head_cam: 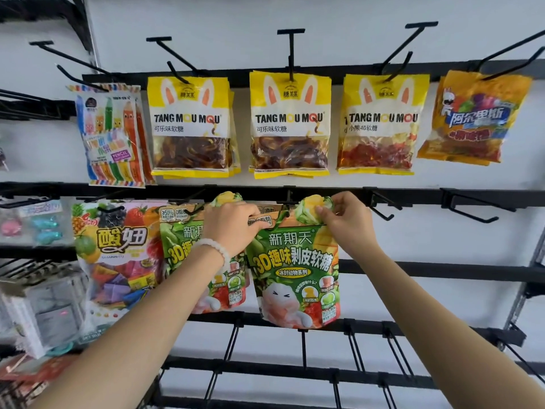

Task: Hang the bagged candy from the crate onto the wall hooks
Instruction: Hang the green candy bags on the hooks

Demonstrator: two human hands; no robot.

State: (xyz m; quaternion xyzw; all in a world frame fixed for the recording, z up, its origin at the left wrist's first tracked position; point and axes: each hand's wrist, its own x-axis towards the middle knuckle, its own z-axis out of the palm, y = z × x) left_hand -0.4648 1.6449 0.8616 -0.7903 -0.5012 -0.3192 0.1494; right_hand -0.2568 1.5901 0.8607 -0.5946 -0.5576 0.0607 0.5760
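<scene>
- Green candy bag with a white cartoon animal on its front is held up against the middle black rail of the wall rack, its top edge level with a hook on that rail
- Its top left corner is pinched by the left hand, fingers curled over the edge; a white bead bracelet is worn on that wrist
- Its top right corner, printed with yellow fruit, is pinched by the right hand between thumb and curled fingers
- Whether the bag's hole is already over the hook cannot be told, as the spot is hidden by the hands
- A second green bag of the same kind is seen just behind and to the left, partly covered by the left forearm
- A fruit-printed bag hangs further left on the same row
- Three yellow Tang Mou Mou bags hang on the upper row, flanked by a pencil-candy bag and an orange bag
- Bare hooks stick out of the rail to the right of the hands
</scene>
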